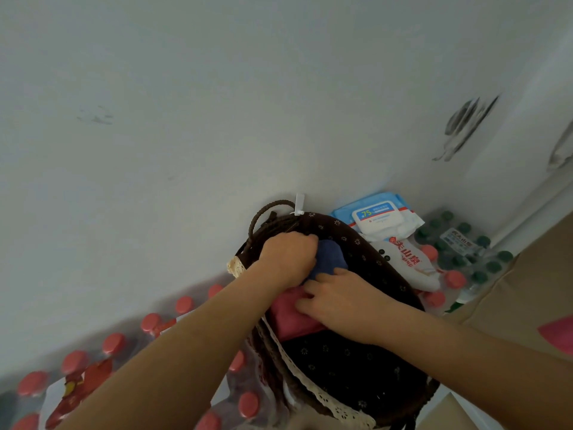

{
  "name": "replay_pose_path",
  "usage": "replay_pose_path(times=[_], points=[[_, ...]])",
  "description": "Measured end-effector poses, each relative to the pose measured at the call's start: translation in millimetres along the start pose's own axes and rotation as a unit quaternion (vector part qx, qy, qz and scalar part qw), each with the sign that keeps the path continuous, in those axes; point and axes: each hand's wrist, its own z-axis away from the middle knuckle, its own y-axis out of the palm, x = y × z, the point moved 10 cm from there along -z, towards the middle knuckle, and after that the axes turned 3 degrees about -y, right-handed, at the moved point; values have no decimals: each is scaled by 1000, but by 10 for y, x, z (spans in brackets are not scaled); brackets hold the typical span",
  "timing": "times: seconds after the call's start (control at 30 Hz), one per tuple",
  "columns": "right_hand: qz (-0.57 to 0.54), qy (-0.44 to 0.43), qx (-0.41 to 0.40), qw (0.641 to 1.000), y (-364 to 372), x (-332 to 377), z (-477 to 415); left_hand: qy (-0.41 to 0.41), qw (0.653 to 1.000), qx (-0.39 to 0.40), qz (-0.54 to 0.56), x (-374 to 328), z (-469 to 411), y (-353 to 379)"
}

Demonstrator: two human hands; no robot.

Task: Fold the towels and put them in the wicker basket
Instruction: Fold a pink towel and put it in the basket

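Inside basket: wicker basket (366, 262) holds blue towel (330, 254) and pink towel (288, 318).
Left hand (286, 259): fist closed on blue towel.
Right hand (339, 301): flat, fingers spread, pressing pink towel.
Handling: soft, light; likely best gripped at folded edges.

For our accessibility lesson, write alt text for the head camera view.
Two bare hands, left hand and right hand, press a blue towel and a pink towel into a dark-lined wicker basket, with red-capped bottles alongside.

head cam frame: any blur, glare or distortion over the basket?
Head view: soft diffuse light, no glare; wide-angle tilt bends the wall line; dark wall mark is motion-smeared; both hands, blue towel and basket read slightly soft but legible.
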Motion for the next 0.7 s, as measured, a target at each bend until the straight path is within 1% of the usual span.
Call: replay_pose_path(times=[0.1, 0.17, 0.27, 0.33, 0.37, 0.43, 0.47, 0.5, 0.53, 0.57, 0.6, 0.63, 0.7], points=[[-8, 1, -30, 1000, -49, -5, 37, -4, 1000, 1, -6, 3, -70, -41], [1, -3, -47, 999, -113, 2, 45, -23, 999, -30, 2, 63, -68, -118], [13, -9, -67, 998, -187, -19, 40, -86, 990, -87, 64, 202, -6, -149], [16, -5, -47, 999, -174, -47, 41, -95, 988, -95, 81, 180, 30, -122], [15, 2, -24, 1000, -147, -60, 48, -93, 986, -99, 95, 165, 47, -135], [-10, 21, 45, 999, -66, -122, 60, -78, 981, -103, 147, 157, 110, -244], [-58, 42, 90, 993, -27, -191, 71, -67, 980, -93, 164, 154, 171, -292], [-116, 71, 141, 981, -1, -266, 95, -57, 984, -70, 155, 142, 261, -302], [-174, 94, 187, 962, 12, -330, 125, -47, 991, -36, 120, 103, 371, -274], [-226, 115, 214, 943, 8, -385, 150, -42, 997, -3, 64, 61, 493, -205], [-264, 128, 224, 929, -2, -430, 163, -43, 999, 22, 0, 23, 616, -134], [-284, 135, 221, 923, -26, -460, 159, -51, 996, 41, -53, 6, 696, -58], [-290, 141, 218, 921, -12, -446, 146, -81, 990, 68, -92, -1, 756, 56]])
